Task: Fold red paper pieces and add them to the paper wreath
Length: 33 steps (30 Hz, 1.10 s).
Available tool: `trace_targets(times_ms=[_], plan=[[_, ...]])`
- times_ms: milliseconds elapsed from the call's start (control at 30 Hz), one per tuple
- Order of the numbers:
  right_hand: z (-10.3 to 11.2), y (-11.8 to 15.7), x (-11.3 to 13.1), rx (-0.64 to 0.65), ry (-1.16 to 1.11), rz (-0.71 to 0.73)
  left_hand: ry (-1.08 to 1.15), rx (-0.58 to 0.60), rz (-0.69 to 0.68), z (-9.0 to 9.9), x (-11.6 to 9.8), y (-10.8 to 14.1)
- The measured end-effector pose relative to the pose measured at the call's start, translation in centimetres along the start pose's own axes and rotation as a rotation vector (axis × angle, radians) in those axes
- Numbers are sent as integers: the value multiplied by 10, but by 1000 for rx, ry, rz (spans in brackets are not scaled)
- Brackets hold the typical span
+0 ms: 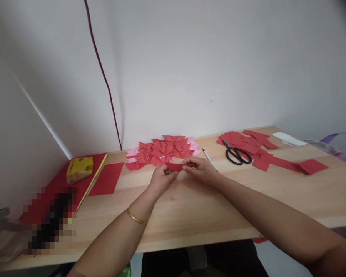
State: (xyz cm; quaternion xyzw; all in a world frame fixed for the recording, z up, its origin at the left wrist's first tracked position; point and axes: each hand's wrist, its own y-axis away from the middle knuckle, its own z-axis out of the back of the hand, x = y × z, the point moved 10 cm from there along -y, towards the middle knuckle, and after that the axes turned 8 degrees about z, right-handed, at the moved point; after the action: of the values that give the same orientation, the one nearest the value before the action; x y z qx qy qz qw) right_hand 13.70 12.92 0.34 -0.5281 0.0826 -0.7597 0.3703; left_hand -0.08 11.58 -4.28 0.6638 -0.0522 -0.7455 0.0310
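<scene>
Between my two hands is a small folded piece of red paper (174, 166), held just above the wooden table. My left hand (162, 179) pinches its left end with thumb and fingers. At the right end, my right hand (200, 169) grips it the same way, fingers curled behind. Right behind the hands lies a heap of folded red paper pieces (164, 149), with pink folded pieces (193, 146) showing at its sides. A white pen (209, 159) rests on the table just beyond my right hand.
Black-handled scissors (238, 154) lie against a pile of red paper cutouts (242, 141) at the right. Red sheets (107, 179), a yellow packet (79, 169) and a yellow strip (92, 182) occupy the left. A dark cable (103, 77) hangs along the wall behind the table (190, 215).
</scene>
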Motion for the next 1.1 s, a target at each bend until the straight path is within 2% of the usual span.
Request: trace_targets(times_ms=[200,433,600,833,933,1100], plan=[[0,0,-3,-6,-26,-21,-4,7,-34,0,-6,2],[1,1,-9,-45,-110,-54,40,-57,14,6,-2,2],[1,2,-12,-32,-114,-87,140,-27,40,4,0,3],[4,0,-17,-36,-148,-119,285,-105,-70,20,-20,6],[4,0,-16,-29,-162,-131,317,-98,-50,19,-19,6],[1,0,-6,16,-78,-103,187,-55,-36,8,-14,9]])
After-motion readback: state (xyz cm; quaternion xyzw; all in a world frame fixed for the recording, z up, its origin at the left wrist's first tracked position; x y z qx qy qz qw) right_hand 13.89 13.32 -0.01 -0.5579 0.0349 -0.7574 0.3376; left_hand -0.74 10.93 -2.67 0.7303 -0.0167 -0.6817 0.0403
